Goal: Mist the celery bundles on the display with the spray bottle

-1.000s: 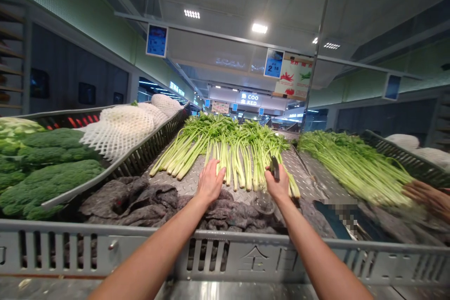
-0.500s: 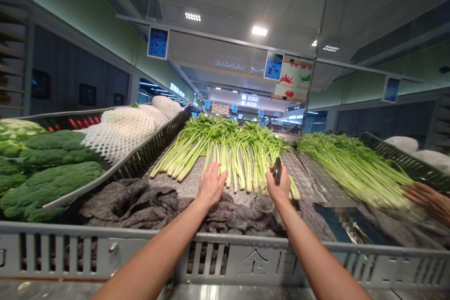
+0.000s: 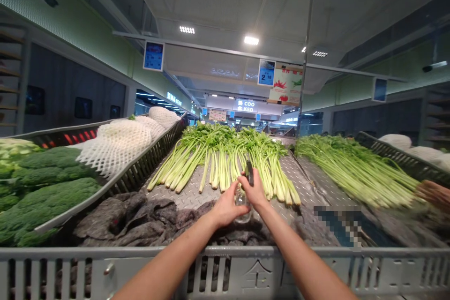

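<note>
A clear spray bottle (image 3: 242, 213) with a black spray head is held upright over the front of the display. My right hand (image 3: 256, 190) is closed round its neck, just under the head. Against the bottle's clear body, my left hand (image 3: 223, 206) is closed from the left, its thumb across the near side. Just beyond both hands lie bunches of celery (image 3: 186, 168), pale stalk ends towards me and leaves at the back. They rest on a patterned metal tray (image 3: 191, 201). A crumpled dark grey cloth (image 3: 140, 218) lies below my hands along the front.
A grey slatted crate wall (image 3: 140, 262) runs across the front. On the left, a black crate edge (image 3: 140, 164) separates broccoli (image 3: 59, 192) and vegetables in white foam nets (image 3: 116, 140). A mirror panel (image 3: 351, 122) on the right reflects celery and a hand. Price signs (image 3: 153, 55) hang overhead.
My right hand has brought the spray bottle left from the celery's right side. My left hand has come away from the stalks and closed on the bottle's body. The view has shifted slightly.
</note>
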`<state>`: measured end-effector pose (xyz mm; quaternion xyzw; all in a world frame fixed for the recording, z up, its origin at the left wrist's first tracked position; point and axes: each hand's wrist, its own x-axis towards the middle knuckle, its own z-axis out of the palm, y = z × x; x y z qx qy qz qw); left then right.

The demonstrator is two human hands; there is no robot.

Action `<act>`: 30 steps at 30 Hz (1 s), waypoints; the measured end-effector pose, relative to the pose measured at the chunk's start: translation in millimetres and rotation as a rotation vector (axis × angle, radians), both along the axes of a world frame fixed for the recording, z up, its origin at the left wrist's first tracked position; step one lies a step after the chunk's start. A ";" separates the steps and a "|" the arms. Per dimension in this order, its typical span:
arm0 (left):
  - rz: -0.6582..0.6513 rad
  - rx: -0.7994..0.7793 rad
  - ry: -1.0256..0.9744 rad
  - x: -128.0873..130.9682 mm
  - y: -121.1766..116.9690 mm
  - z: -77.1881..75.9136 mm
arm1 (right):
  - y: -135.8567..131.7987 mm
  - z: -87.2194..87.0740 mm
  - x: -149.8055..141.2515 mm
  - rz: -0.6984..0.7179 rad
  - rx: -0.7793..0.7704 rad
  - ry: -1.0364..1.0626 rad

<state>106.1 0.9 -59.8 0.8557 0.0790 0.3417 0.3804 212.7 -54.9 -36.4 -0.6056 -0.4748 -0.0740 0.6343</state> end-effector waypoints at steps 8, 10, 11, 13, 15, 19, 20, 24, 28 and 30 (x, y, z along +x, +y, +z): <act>-0.152 -0.224 -0.151 13.0 5.6 4.0 | -7.6 2.2 -22.1 0.217 -0.093 -0.033; -0.168 -0.207 -0.172 12.5 6.5 5.6 | -9.2 4.0 -22.0 0.296 -0.140 -0.027; -0.154 -0.195 -0.185 11.5 7.1 6.0 | -9.4 4.5 -21.4 0.339 -0.158 -0.024; -0.118 -0.161 -0.208 8.9 8.5 6.3 | -8.7 4.5 -19.5 0.421 -0.170 -0.019; -0.091 -0.124 -0.207 6.6 9.7 6.0 | -7.5 3.2 -18.0 0.468 -0.156 -0.013; -0.026 -0.099 -0.179 5.2 8.9 7.6 | -5.8 1.9 -21.8 0.444 -0.124 -0.014; -0.010 -0.098 -0.184 4.9 8.3 8.9 | -6.1 3.4 -24.2 0.434 -0.110 -0.019; 0.036 -0.096 -0.198 -1.0 9.9 16.3 | -12.6 19.2 -26.9 0.487 -0.138 -0.045; 0.140 -0.138 -0.224 -11.2 23.3 18.4 | -23.5 25.9 8.3 0.237 -0.233 -0.130; 0.193 -0.165 -0.268 -14.4 30.5 17.1 | -26.2 15.6 37.2 -0.123 -0.168 -0.132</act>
